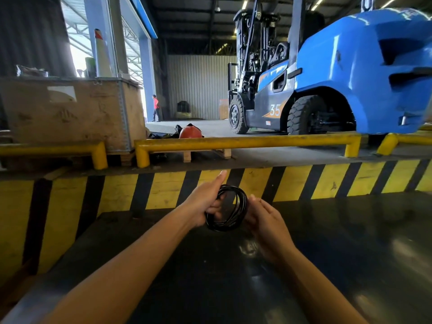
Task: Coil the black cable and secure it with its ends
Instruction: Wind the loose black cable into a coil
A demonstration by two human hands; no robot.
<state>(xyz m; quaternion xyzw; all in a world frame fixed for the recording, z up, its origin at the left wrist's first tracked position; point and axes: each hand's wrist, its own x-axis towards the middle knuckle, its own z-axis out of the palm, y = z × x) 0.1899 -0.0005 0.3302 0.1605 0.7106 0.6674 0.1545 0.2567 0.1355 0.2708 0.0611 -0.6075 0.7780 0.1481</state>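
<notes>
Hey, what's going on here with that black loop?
A person is winding a black cable into a small coil, held in the air between both hands. The left hand grips one side of the loops, the right hand steadies the other. No loose end shows, so I cannot tell if it is tied off yet. A blue forklift stands parked behind a yellow rail.

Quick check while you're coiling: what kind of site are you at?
Most likely a warehouse loading dock. A blue forklift is parked on the raised concrete, yellow guard rails edge it, and black-and-yellow hazard striping marks the dock face behind the cable.
</notes>
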